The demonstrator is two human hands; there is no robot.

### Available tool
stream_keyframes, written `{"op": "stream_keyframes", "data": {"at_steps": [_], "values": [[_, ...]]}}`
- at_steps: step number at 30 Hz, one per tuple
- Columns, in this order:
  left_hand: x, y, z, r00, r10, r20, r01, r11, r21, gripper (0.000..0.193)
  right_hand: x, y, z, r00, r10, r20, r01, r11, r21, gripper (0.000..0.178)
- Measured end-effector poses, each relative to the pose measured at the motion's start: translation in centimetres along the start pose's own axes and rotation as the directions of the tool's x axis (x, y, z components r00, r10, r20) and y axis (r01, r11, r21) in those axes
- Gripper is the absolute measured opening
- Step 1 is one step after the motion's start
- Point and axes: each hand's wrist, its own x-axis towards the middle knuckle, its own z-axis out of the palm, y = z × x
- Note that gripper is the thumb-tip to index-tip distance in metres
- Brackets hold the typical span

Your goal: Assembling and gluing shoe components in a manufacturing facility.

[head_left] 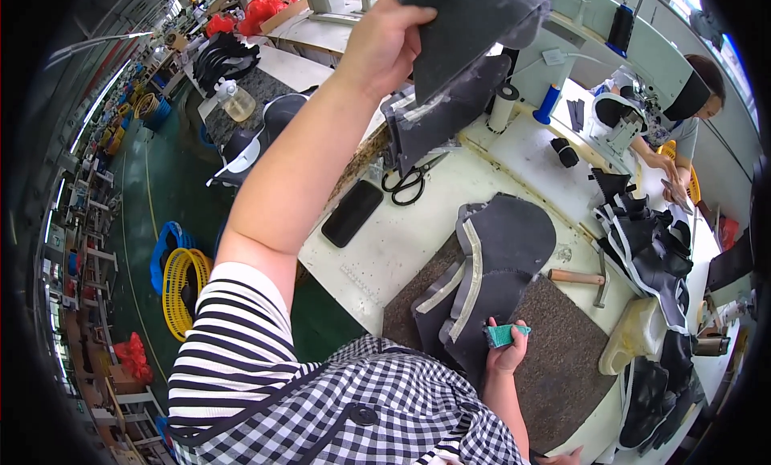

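Note:
My left hand (384, 46), raised at the top, pinches the edge of a dark grey cut shoe piece (474, 35). More dark pieces with frayed edges (446, 116) lie below it on the far table edge. My right hand (511, 351) is closed round a small teal strip-like thing (506, 335), whose exact kind I cannot make out. Next to it, stacked dark grey shoe pieces (514, 236) with pale tape along their curved edges lie partly on a rough brown board (562, 369).
Black scissors (407, 184) and a black phone (352, 214) lie on the white table. A hammer (578, 278) rests right of the stack. Black shoe uppers (654, 252) and a yellowish shoe last (630, 336) stand further right. A co-worker (695, 116) works at a sewing machine (622, 124).

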Motion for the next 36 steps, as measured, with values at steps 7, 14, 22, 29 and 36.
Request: {"op": "stream_keyframes", "data": {"at_steps": [7, 14, 22, 29, 36], "values": [[-2.4, -13.9, -9.9, 0.916, -0.331, -0.225, 0.353, 0.933, 0.065, 0.045, 0.0, -0.1, 0.1, 0.999, -0.015, -0.031, 0.014, 1.0, -0.026, 0.025], [-10.3, -26.7, -15.0, 0.792, 0.234, -0.564, 0.465, 0.367, 0.806, 0.029, 0.2, 0.0, -0.2, 0.998, -0.025, -0.058, 0.021, 0.997, -0.07, 0.027], [-9.6, -27.6, -15.8, 0.758, -0.081, -0.648, 0.598, 0.483, 0.639, 0.039, 0.4, 0.2, 0.0, 0.996, -0.028, -0.085, 0.021, 0.996, -0.09, 0.026], [-5.5, -20.7, -12.6, 0.92, 0.165, -0.354, 0.252, 0.441, 0.861, 0.028, 0.9, 0.5, -1.3, 0.997, -0.048, -0.065, 0.041, 0.994, -0.098, 0.029], [4.0, -2.5, -11.5, 0.945, 0.057, -0.322, 0.195, 0.691, 0.696, 0.03, 1.1, 0.5, -2.0, 0.998, -0.055, -0.036, 0.05, 0.991, -0.125, 0.032]]}}
